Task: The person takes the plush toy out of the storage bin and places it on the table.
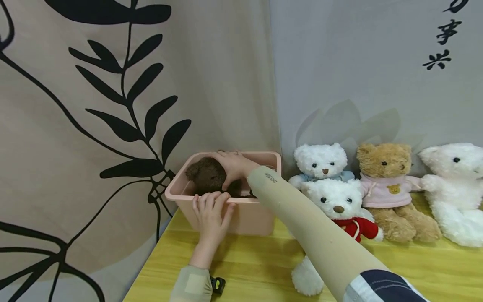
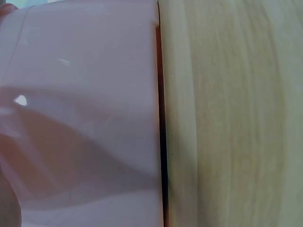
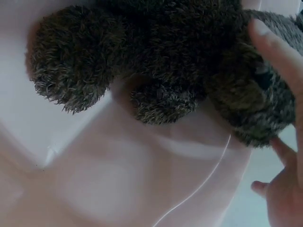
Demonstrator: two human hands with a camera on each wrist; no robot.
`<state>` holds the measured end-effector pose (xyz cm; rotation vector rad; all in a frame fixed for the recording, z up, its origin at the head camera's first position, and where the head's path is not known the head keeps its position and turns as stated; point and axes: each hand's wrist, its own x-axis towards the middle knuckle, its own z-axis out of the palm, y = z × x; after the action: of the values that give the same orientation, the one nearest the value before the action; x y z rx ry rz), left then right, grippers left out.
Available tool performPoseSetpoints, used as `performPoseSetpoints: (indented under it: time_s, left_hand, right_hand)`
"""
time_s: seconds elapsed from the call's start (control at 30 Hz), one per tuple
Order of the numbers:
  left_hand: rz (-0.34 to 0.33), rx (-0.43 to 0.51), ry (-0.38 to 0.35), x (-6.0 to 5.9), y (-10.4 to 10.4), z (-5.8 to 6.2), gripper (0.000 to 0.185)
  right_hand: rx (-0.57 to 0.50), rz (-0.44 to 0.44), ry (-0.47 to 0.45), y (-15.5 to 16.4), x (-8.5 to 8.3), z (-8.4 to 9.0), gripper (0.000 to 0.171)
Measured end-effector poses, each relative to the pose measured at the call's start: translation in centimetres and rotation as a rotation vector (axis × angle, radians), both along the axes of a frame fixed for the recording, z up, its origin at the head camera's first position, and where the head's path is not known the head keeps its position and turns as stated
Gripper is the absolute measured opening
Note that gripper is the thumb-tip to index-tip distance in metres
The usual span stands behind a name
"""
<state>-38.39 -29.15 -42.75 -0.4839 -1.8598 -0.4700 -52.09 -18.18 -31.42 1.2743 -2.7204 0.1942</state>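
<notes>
While left hand (image 1: pixel 210 214) grips the pink bin (image 1: pixel 256 218) rim, right hand (image 1: pixel 235 167) clasps the brown bear (image 1: pixel 206 176); the next move likely calls for letting go.

Pink bin wall (image 2: pixel 80 118) beside wooden tabletop (image 2: pixel 236 118)

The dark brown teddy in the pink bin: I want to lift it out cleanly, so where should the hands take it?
Probably by the head, from above. The dark brown teddy sits inside the pink bin, walled on all sides, with its round head uppermost. The right hand already grips it there; the left hand holds the near rim.
</notes>
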Motion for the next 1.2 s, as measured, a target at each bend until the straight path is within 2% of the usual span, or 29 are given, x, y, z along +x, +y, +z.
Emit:
performPoseSetpoints:
  time_s: [0.1, 0.27, 0.37, 0.57, 0.8, 1.0, 1.2]
  left_hand:
    - [-0.001, -0.001, 0.001, 0.1, 0.0, 0.0, 0.044]
    - [0.003, -0.012, 0.001, 0.1, 0.0, 0.2, 0.043]
    - [0.009, -0.017, 0.005, 0.0, -0.1, 0.2, 0.043]
    - [0.018, -0.017, 0.007, 0.1, -0.1, 0.1, 0.042]
    - [0.009, -0.015, 0.010, 0.0, -0.1, 0.3, 0.043]
    - [0.001, 0.001, 0.028, -0.1, 0.0, 0.3, 0.043]
    - [-0.004, 0.001, 0.017, 0.1, -0.2, 0.0, 0.042]
  right_hand:
    - [0.045, -0.024, 0.059, 0.3, 0.0, -0.3, 0.123]
    - [0.124, -0.076, 0.197, 0.6, 0.1, -0.1, 0.125]
    - [0.155, -0.073, 0.235, 0.5, 0.2, 0.2, 0.126]
    - [0.097, -0.032, 0.144, 0.4, 0.2, 0.2, 0.119]
    - [0.017, -0.084, 0.096, 1.7, 0.4, 1.2, 0.106]
    - [-0.082, -0.124, 0.033, 3.5, 0.3, 3.4, 0.097]
    - [-0.208, -0.115, 0.034, 3.9, 1.4, 6.8, 0.096]
